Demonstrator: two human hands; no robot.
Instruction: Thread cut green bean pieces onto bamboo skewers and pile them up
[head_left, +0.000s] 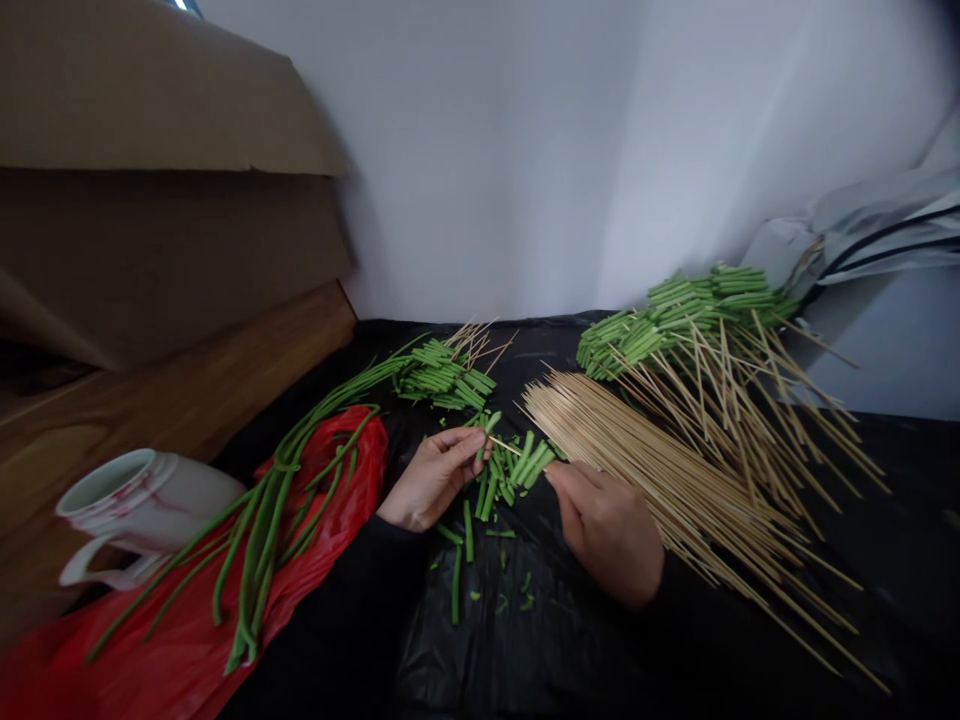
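Note:
My left hand (439, 472) pinches a short cut piece of green stalk (491, 424) between thumb and fingers. A thin bamboo skewer (508, 447) runs from that piece across to my right hand (606, 525), whose fingers are closed around it. Several cut green pieces (534, 462) sit side by side along the skewer, just left of my right fingers. Below both hands, loose green pieces (489, 492) lie in a small heap on black plastic sheeting (480, 660). The skewer's lower end is hidden in my right hand.
Bare bamboo skewers (645, 440) lie in a pile at right, with filled skewers (682, 315) stacked behind. Another green pile (442, 375) is at back centre. Long green stalks (277, 490) rest on a red bag (341, 520), beside a white mug (161, 500) and cardboard box (172, 250).

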